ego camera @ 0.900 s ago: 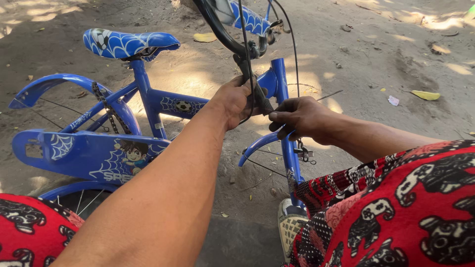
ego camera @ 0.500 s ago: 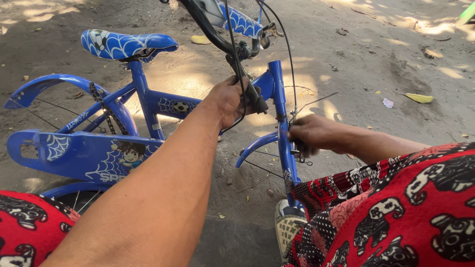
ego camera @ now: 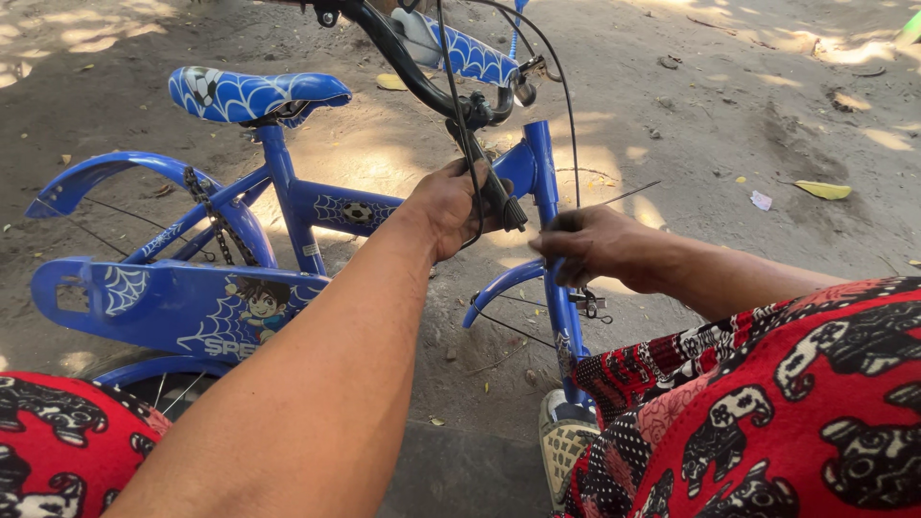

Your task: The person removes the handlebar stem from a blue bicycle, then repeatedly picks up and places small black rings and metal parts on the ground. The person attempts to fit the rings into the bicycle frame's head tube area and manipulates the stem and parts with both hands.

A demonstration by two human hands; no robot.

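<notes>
My left hand (ego camera: 451, 206) is clamped on the black brake lever (ego camera: 489, 187) of the small blue bike (ego camera: 317, 206), which stands on the dirt in front of my knees. My right hand (ego camera: 590, 247) has its fingers pinched together on the thin cable (ego camera: 573, 163) beside the fork (ego camera: 549, 206). The cable looks stiff, springy and slick, best held near its end. The painted steel frame feels rigid; the seat (ego camera: 249, 94) is glossy vinyl.

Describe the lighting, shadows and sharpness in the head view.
Head view: dappled daylight, with bright sun patches on the dirt ground and soft shade between them; no harsh glare. The blue bicycle frame, left hand and right hand sit in shade and look sharp, without motion blur. The red patterned cloth near the lens is slightly softer.
</notes>
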